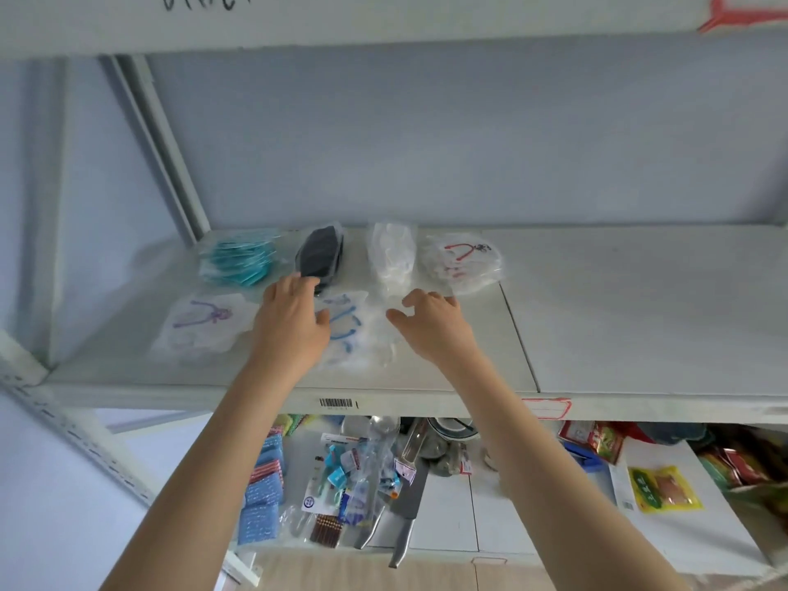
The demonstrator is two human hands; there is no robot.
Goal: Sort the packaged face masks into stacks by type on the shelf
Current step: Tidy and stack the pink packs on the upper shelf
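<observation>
Six groups of packaged masks lie on the white shelf (618,317). At the back, from left: a teal stack (239,260), a black stack (320,251), a plain white stack (392,253), and a white stack with red loops (464,262). In front lie a pack with purple loops (200,330) and a pack with blue loops (354,330). My left hand (290,326) hovers over the blue-loop pack's left edge, its fingertips near the black stack. My right hand (430,322) hangs over that pack's right side with fingers loosely curled. Neither hand holds anything.
A slanted metal upright (166,147) stands at the shelf's back left. The shelf above (383,23) overhangs close. The lower shelf (447,505) carries blue cloths, knives, small packets and snack bags. The mask shelf's right half is bare white board.
</observation>
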